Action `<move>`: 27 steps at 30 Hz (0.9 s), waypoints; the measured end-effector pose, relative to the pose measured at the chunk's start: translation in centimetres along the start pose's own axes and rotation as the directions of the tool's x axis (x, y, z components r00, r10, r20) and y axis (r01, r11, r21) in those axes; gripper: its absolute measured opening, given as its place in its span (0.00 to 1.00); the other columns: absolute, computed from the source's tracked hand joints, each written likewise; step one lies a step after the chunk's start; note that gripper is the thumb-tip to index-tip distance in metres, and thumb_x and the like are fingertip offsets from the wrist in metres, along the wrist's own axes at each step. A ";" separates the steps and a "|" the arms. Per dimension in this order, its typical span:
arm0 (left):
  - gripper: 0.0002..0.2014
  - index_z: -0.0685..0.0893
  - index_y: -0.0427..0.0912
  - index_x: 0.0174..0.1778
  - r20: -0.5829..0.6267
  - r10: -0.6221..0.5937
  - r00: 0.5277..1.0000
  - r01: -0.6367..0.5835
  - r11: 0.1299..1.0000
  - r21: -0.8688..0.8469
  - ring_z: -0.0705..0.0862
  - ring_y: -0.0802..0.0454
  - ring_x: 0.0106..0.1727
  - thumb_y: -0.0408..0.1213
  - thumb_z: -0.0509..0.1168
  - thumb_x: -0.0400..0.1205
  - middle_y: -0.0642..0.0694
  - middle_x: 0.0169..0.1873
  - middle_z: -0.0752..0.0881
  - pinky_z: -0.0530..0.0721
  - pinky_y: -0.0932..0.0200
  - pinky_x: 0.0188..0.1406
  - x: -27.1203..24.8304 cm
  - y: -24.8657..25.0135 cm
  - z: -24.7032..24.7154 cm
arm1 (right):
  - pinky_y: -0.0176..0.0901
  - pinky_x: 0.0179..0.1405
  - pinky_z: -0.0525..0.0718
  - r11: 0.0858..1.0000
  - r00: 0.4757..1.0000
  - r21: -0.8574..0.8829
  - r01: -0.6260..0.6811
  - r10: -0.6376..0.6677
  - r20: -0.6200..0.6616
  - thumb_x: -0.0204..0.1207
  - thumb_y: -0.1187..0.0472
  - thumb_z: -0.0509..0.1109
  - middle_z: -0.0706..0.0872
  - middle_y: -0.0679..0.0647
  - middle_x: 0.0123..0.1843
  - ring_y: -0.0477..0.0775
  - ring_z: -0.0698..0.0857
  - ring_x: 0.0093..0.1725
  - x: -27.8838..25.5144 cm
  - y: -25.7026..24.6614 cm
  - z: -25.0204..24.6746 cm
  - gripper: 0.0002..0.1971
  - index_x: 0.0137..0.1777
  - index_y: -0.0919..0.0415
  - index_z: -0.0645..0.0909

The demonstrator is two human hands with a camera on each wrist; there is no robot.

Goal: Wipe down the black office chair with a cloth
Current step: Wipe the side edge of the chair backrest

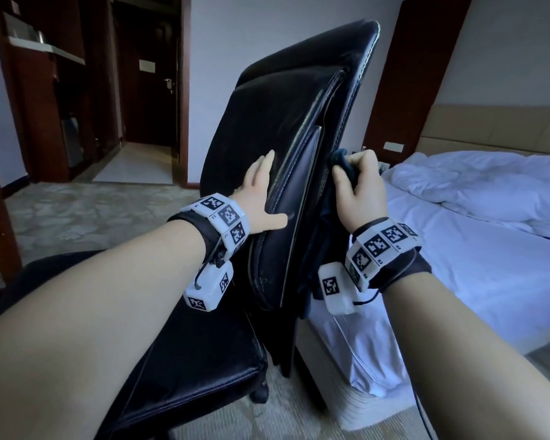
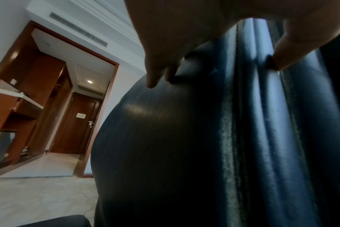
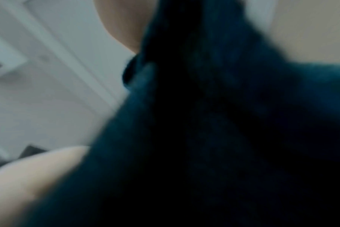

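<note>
The black office chair (image 1: 277,122) stands in front of me with its tall leather backrest seen edge-on and its seat (image 1: 185,360) at the lower left. My left hand (image 1: 261,192) lies flat on the front of the backrest, fingers straight, thumb spread along the padded edge; the left wrist view shows those fingers (image 2: 153,76) on the shiny leather (image 2: 165,138). My right hand (image 1: 356,185) grips a bunched dark blue cloth (image 1: 343,166) against the rear side of the backrest. The right wrist view is blurred and filled by the cloth (image 3: 204,122).
A bed (image 1: 473,223) with white sheets and a rumpled duvet stands close on the right, almost touching the chair. Dark wooden shelving (image 1: 38,90) and a doorway to a hall (image 1: 146,90) lie at the left. Patterned floor (image 1: 77,211) spreads between.
</note>
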State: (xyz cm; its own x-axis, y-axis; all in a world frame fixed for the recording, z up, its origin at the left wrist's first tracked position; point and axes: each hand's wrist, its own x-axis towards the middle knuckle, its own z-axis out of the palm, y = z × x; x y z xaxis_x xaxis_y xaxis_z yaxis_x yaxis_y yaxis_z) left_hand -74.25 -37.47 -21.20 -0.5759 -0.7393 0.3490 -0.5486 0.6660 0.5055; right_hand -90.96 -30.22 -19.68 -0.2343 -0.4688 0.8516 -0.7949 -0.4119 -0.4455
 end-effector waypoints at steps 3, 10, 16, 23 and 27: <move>0.53 0.27 0.58 0.77 0.043 0.021 0.999 -0.021 1.000 -0.012 0.56 0.37 0.80 0.42 0.68 0.76 0.54 0.80 0.34 0.68 0.55 0.65 -0.4 -0.1 -0.4 | 0.15 0.38 0.69 0.999 1.000 -0.039 0.018 -0.018 -0.011 0.79 0.70 0.63 0.71 0.38 0.35 0.22 0.75 0.36 -0.6 -0.9 -0.4 0.07 0.45 0.60 0.67; 0.53 0.28 0.56 0.78 0.097 0.108 0.989 -0.103 0.993 -0.053 0.50 0.39 0.80 0.46 0.69 0.76 0.53 0.80 0.35 0.61 0.46 0.74 -2.8 -0.7 -1.6 | 0.18 0.36 0.68 0.982 0.999 -0.182 0.051 -0.048 0.018 0.78 0.68 0.64 0.69 0.38 0.34 0.25 0.74 0.35 -2.1 -4.6 -1.7 0.08 0.42 0.61 0.66; 0.53 0.30 0.56 0.78 0.098 0.151 0.984 -0.144 0.987 -0.071 0.52 0.40 0.80 0.46 0.70 0.75 0.49 0.80 0.40 0.62 0.47 0.73 -5.1 -1.4 -3.1 | 0.19 0.41 0.69 0.958 0.988 -0.257 0.125 -0.096 0.123 0.75 0.64 0.63 0.76 0.48 0.37 0.39 0.74 0.36 -3.2 -8.6 -2.8 0.04 0.43 0.62 0.70; 0.55 0.30 0.58 0.78 0.058 0.164 0.985 -0.153 0.975 -0.160 0.52 0.40 0.80 0.46 0.72 0.73 0.49 0.80 0.39 0.58 0.47 0.76 -6.1 -2.4 -2.6 | 0.17 0.58 0.65 0.887 0.952 -0.382 0.258 -0.302 -0.058 0.72 0.71 0.69 0.70 0.56 0.49 0.40 0.67 0.49 -4.1 -9.7 -1.4 0.05 0.46 0.72 0.80; 0.55 0.30 0.61 0.77 0.050 0.173 0.984 -0.164 0.975 -0.152 0.51 0.40 0.81 0.46 0.72 0.73 0.54 0.80 0.37 0.57 0.45 0.77 -5.7 -3.1 -1.6 | 0.19 0.60 0.67 0.889 0.926 -0.362 0.280 -0.349 -0.140 0.73 0.72 0.68 0.72 0.56 0.49 0.40 0.68 0.51 -4.2 -8.7 0.3 0.05 0.48 0.72 0.81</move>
State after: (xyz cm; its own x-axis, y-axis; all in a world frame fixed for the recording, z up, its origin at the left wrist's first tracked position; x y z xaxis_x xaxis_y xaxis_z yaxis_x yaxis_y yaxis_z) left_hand -68.29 -35.48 -23.48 -0.6919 -0.6070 0.3910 -0.3482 0.7549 0.5558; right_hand -82.91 -24.91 -19.45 -0.0180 -0.1808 0.9834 -0.9749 -0.2153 -0.0575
